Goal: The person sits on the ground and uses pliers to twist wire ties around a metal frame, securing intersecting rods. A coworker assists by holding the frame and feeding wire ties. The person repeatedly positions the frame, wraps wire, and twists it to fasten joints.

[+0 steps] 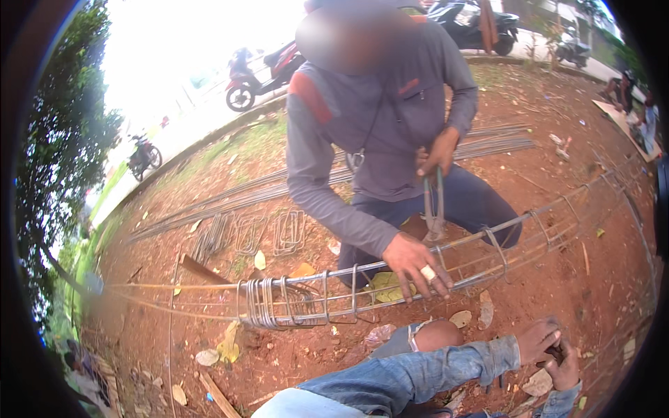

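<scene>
At the lower right, my left hand (536, 340) and my right hand (564, 365) are close together over the soil, fingers curled inward. Whatever lies between them is dark and too small to name. Beyond them stretches a long reinforcing-bar cage (340, 284) with square stirrups, apart from both my hands. Several stirrups (262, 304) are bunched near its left end. A co-worker (390, 132) crouches across from me, one hand (417, 266) resting on the cage. Their other hand (440, 152) holds pincers (435, 209) with green handles, jaws down.
Behind the co-worker lie long steel bars (244, 196) and loose bent stirrups (288, 233). A wooden piece (203, 270) sits by the cage's left end, another (219, 396) nearer me. Dry leaves dot the red soil. Motorbikes (262, 74) stand along the road; other people (619, 90) sit far right.
</scene>
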Demonstrator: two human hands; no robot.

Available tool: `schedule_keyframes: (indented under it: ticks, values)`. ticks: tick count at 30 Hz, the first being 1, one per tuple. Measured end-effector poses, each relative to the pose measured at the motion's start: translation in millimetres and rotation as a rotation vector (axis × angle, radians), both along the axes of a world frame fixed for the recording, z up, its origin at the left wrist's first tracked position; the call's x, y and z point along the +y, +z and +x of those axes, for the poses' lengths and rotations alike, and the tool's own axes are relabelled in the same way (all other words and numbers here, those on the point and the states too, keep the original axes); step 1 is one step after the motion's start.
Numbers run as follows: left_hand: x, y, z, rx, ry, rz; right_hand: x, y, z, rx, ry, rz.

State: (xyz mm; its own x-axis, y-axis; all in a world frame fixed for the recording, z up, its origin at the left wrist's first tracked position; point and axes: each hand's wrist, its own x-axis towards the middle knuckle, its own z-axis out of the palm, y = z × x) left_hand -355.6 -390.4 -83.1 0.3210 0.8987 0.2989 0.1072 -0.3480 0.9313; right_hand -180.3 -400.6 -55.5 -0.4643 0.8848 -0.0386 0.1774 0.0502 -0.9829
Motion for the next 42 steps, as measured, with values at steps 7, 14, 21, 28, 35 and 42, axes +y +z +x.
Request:
schedule_keyframes:
  ticks: [7,14,21,28,35,42]
  values:
    - [-6.5,5.4,4.7,-0.097,0.095,0.163,20.8,-35.4,-6.2,-0.129,0.005,0.167]
    - [13.7,-23.1,17.0,-0.451,0.157,-0.060,26.7,-48.9,-4.5,0.112,-0.463,0.127]
    - [25.0,-23.9,29.3,-0.989,0.412,-0.492,42.6,-97.5,24.8,0.526,-0.609,-0.260]
    - [-6.3,44.3,-8.7,-0.272,0.206,-0.334,4.1,-53.6,-26.8,-0.270,-0.303,0.606]
    - [0.3,5.7,8.0,-0.314,0.244,0.007,29.0,-161.3,27.8,0.003,-0.157,0.057]
    - [-6.9,22.3,0.0,-0.312,0.127,-0.136,31.7,-103.1,11.4,-0.204,-0.055,-0.012]
